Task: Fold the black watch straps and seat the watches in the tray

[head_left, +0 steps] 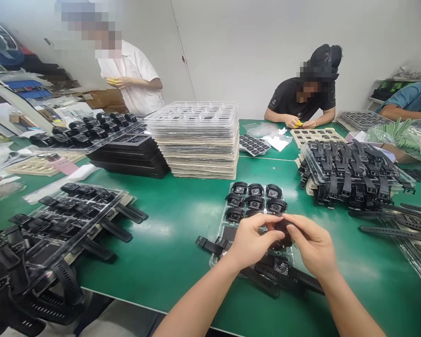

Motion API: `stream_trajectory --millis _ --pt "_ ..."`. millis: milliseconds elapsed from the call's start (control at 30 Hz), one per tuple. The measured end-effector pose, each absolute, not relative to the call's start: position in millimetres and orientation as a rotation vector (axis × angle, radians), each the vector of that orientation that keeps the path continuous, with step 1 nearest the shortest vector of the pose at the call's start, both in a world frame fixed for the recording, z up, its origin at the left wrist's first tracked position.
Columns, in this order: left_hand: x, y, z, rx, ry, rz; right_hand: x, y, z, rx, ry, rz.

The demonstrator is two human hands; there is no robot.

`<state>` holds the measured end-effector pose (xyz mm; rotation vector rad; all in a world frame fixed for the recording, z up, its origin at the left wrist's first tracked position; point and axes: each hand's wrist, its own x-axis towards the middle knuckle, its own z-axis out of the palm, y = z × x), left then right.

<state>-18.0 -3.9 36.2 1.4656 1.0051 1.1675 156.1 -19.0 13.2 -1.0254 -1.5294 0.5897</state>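
Both of my hands are over a transparent plastic tray (215, 260) on the green table. My left hand (254, 238) pinches a black smartwatch (283, 225) from the left, thumb and forefinger closed. From the right, my right hand (310, 238) grips the same watch with its fingertips. Fingers cover much of it. Beyond my hands, several smartwatches with looped straps, one of them a curled watch (255, 202), stand in rows in the tray. Nearer to me, a watch with its strap laid out (281, 266) lies across the tray, partly beneath my wrists.
Stacked trays with watches (66, 220) stand at left, more watch trays (351, 173) at right. A tall tray stack (203, 145) and black trays (129, 157) stand behind. Across the table (171, 220), a person in black (301, 103) and a person in white (133, 75) handle yellow cloths.
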Motion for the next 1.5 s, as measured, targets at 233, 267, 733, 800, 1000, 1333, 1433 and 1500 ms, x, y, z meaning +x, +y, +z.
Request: stream_trajectory --millis 233,267,733,800,1000,1333,1433,1500 --pt "-16 -5 36 1.447 0.997 1.165 157 -19 15 -0.975 -1.491 0.569" --pt "-16 -5 35 1.447 0.991 1.172 156 -18 15 -0.975 -1.501 0.573" --pt "-14 -2 26 1.416 0.998 1.257 148 -18 20 -1.060 -1.634 0.637" --pt "-15 -2 24 1.455 1.001 1.286 149 -17 21 -1.090 -1.604 0.761" --pt "-27 8 24 2.189 0.764 1.472 146 -15 21 -1.003 -1.269 1.208" --pt "-20 6 18 2.974 0.875 1.636 139 -18 33 -1.120 -1.073 1.271" --pt "-18 5 21 2.991 0.884 1.607 142 -15 33 -1.133 -1.051 1.262" --pt "-19 5 25 3.000 0.838 1.600 144 -15 34 -1.139 -1.047 1.246"
